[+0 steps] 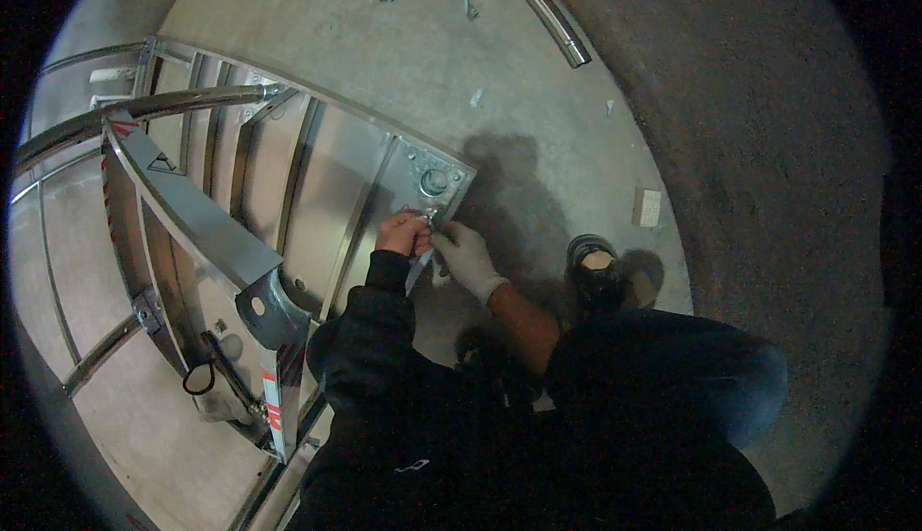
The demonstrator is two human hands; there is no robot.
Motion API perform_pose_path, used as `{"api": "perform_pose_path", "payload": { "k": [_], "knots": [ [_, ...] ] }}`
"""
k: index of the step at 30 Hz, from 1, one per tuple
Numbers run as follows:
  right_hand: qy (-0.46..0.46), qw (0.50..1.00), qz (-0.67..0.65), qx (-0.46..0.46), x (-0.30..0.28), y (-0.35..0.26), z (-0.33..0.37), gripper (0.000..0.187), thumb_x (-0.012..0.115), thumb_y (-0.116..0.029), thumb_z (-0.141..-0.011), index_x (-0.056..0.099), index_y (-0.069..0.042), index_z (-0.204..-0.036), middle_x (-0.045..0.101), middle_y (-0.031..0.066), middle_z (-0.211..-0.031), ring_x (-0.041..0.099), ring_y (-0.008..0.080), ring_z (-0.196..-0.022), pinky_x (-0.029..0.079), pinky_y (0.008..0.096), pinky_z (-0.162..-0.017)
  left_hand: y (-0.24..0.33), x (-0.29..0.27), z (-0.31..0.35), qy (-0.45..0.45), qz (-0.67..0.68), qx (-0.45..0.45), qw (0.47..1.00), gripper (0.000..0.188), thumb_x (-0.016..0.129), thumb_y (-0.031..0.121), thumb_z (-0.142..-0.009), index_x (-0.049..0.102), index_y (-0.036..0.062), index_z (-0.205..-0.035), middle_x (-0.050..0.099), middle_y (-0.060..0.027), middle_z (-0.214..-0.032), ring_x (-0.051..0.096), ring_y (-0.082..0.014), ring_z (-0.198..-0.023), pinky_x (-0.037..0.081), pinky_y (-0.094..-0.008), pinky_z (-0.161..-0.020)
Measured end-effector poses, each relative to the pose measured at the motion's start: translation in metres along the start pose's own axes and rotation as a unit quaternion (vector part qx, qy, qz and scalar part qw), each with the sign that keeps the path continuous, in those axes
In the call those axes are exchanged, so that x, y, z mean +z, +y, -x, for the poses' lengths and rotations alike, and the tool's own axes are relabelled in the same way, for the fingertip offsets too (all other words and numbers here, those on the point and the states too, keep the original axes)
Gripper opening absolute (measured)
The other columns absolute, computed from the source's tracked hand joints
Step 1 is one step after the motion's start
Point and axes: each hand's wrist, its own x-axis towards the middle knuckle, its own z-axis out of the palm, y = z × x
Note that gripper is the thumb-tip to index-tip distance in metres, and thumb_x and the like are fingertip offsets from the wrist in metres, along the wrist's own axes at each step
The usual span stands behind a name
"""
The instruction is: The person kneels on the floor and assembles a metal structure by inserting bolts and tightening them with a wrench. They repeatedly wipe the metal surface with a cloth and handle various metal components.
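Beside the near corner of a ribbed metal platform (331,161), my two hands meet. My left hand (403,234) is bare, its fingers curled closed around something small. A bit of reddish wire or cord shows at its fingertips, too fine to make out. Close against it, my right hand (468,260) wears a pale glove. Its thumb and fingers pinch together at a small shiny metal piece (430,217) between the hands, whose kind I cannot tell. Just beyond them, a round metal socket (434,181) sits on the platform's corner plate.
A curved metal tube (182,101) and a grey panel (197,195) with striped markings lie over the platform at left. A loose steel pipe (547,11) rests on the floor at the far side. A small pale block (647,207) lies right of my shoe (594,267).
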Motion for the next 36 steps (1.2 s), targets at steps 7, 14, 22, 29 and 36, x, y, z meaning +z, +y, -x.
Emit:
{"api": "perform_pose_path", "payload": {
  "k": [7, 14, 22, 29, 36],
  "knots": [
    [-0.011, 1.000, 0.023, 0.001, -0.011, -0.027, 0.010, 0.031, 0.057, -0.025, -0.083, 0.059, 0.004, -0.093, 0.063, 0.0168, -0.080, 0.062, 0.0225, -0.074, 0.047, 0.0350, -0.067, 0.039, 0.023, 0.017, 0.041, -0.105, -0.069, 0.991, 0.016, 0.063, 0.013, -0.081, 0.056, 0.0049, -0.069, 0.054, -0.0034, -0.056, 0.048, -0.0115, -0.042, 0.033, -0.0249, -0.038],
    [-0.028, 0.992, 0.069, -0.097, -0.016, 0.001, -0.009, 0.030, 0.056, -0.023, -0.083, 0.060, 0.004, -0.096, 0.064, 0.0159, -0.084, 0.062, 0.0208, -0.078, 0.047, 0.0328, -0.070, 0.045, 0.022, 0.016, -0.034, -0.232, 0.243, 0.941, 0.016, 0.066, 0.013, -0.080, 0.057, 0.0046, -0.069, 0.055, -0.0038, -0.055, 0.048, -0.0111, -0.042, 0.032, -0.0243, -0.037],
    [-0.024, 0.993, 0.099, -0.057, -0.012, -0.002, -0.007, 0.031, 0.057, -0.022, -0.083, 0.059, 0.001, -0.103, 0.065, 0.0160, -0.087, 0.063, 0.0237, -0.079, 0.047, 0.0345, -0.071, 0.027, 0.018, 0.005, 0.057, -0.108, -0.048, 0.991, 0.009, 0.067, 0.008, -0.077, 0.062, 0.0004, -0.077, 0.059, -0.0059, -0.059, 0.050, -0.0117, -0.043, 0.034, -0.0245, -0.037],
    [0.029, 0.964, 0.236, -0.115, -0.017, -0.004, -0.002, 0.028, 0.056, -0.026, -0.084, 0.058, -0.006, -0.104, 0.063, 0.0190, -0.088, 0.061, 0.0360, -0.081, 0.048, 0.0418, -0.070, 0.022, 0.023, 0.002, 0.074, -0.048, -0.048, 0.995, 0.009, 0.068, 0.007, -0.076, 0.063, -0.0001, -0.079, 0.062, -0.0073, -0.067, 0.055, -0.0136, -0.049, 0.044, -0.0249, -0.043],
    [0.053, 0.904, 0.369, -0.210, -0.016, -0.010, 0.000, 0.016, 0.053, -0.024, -0.084, 0.054, -0.009, -0.088, 0.062, 0.0133, -0.074, 0.061, 0.0343, -0.070, 0.047, 0.0460, -0.059, 0.022, 0.023, 0.005, 0.094, -0.091, -0.037, 0.991, 0.010, 0.068, 0.007, -0.077, 0.064, -0.0002, -0.082, 0.063, -0.0065, -0.071, 0.059, -0.0131, -0.058, 0.049, -0.0247, -0.051]
  ]
}}
